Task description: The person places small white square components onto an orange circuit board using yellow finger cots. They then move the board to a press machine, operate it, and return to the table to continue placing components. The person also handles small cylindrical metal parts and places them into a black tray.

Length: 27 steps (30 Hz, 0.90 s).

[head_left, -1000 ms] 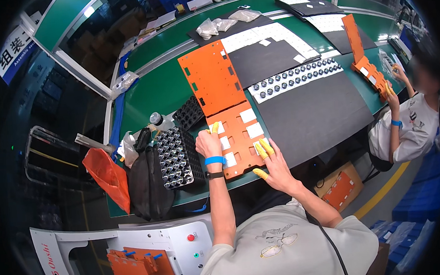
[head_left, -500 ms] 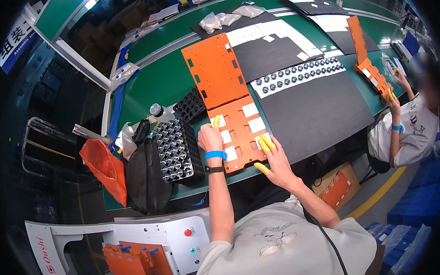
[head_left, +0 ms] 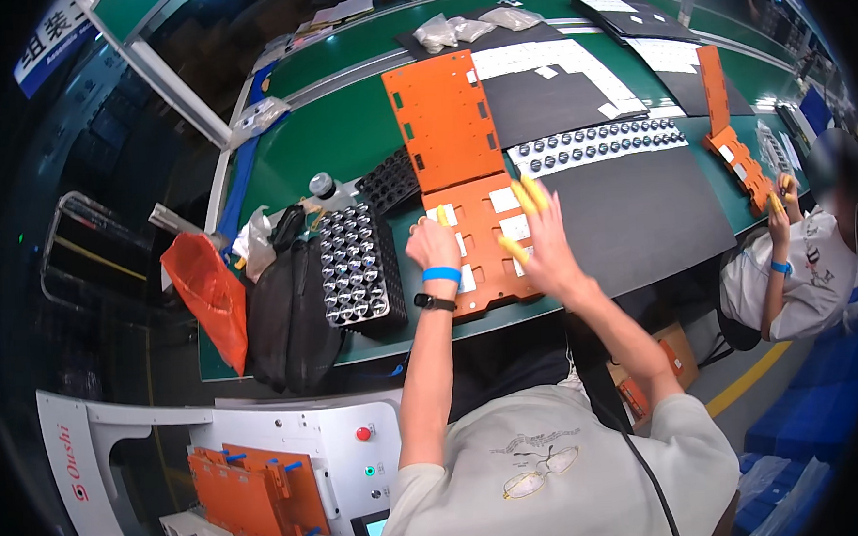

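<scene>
An orange hinged fixture [head_left: 490, 264] lies unfolded on the bench, its lid panel [head_left: 446, 126] tilted up at the far side. White square pads [head_left: 514, 228] sit in two columns on the near panel. My left hand [head_left: 435, 244] is at the panel's left edge by the left column, most fingers curled, one yellow-covered fingertip pointing up; whatever it holds is hidden. Over the right column my right hand [head_left: 550, 242] spreads its yellow-covered fingers, with nothing visible in them. A black rack of silver-topped cylinders [head_left: 356, 267] stands left of the fixture.
Right of the fixture lies a black sheet [head_left: 630, 214] with a white strip of black round parts [head_left: 597, 146]. A black bag [head_left: 291, 314], an orange bag [head_left: 207, 299] and a clear bottle [head_left: 325, 188] sit at the left. A co-worker [head_left: 788, 269] handles another orange fixture [head_left: 742, 169].
My right hand has moved up and away over the right column of pads, its fingers spreading. The left hand stays at the fixture's left edge. The whole view has shifted slightly.
</scene>
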Each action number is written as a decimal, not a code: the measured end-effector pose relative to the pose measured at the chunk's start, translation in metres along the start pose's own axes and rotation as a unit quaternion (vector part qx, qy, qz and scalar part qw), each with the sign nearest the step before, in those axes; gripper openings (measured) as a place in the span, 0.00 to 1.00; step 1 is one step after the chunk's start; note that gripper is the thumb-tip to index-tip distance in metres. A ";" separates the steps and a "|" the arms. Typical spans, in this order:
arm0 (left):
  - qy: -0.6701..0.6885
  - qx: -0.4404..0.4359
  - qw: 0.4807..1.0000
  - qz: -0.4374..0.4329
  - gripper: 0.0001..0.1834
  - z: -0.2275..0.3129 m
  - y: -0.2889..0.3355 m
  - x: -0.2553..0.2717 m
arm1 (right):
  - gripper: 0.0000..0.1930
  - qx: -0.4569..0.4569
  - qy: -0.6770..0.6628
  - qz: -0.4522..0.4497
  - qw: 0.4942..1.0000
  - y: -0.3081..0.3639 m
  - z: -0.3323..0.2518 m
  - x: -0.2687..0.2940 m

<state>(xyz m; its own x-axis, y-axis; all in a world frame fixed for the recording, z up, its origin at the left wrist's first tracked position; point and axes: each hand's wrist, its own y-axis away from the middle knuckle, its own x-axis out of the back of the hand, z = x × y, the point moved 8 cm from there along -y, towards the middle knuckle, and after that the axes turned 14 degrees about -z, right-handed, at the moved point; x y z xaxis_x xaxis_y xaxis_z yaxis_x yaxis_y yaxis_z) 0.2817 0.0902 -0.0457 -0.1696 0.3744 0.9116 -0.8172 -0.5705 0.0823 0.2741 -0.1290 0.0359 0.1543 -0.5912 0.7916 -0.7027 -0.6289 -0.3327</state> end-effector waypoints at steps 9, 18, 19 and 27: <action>-0.162 0.041 0.984 0.054 0.13 0.010 -0.006 -0.008 | 0.38 0.056 0.113 0.076 0.989 -0.154 0.010 0.021; -0.156 0.018 0.986 0.051 0.13 0.009 -0.006 -0.007 | 0.41 0.057 0.326 0.059 0.942 -0.256 0.012 0.025; -0.156 0.021 0.986 0.048 0.14 0.007 -0.007 -0.007 | 0.42 0.062 0.350 0.053 0.933 -0.264 0.011 0.026; -0.136 0.020 0.989 0.049 0.13 0.005 -0.011 -0.012 | 0.44 0.023 0.423 -0.024 0.905 -0.281 0.028 0.010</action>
<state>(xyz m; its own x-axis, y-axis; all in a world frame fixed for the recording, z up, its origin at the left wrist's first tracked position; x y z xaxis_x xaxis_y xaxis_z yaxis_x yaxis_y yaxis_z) 0.2958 0.0883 -0.0551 -0.0884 0.1091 0.9901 -0.7804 -0.6252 -0.0008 0.4926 0.0274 0.1223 -0.4176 0.0233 0.9083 -0.6767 -0.6751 -0.2938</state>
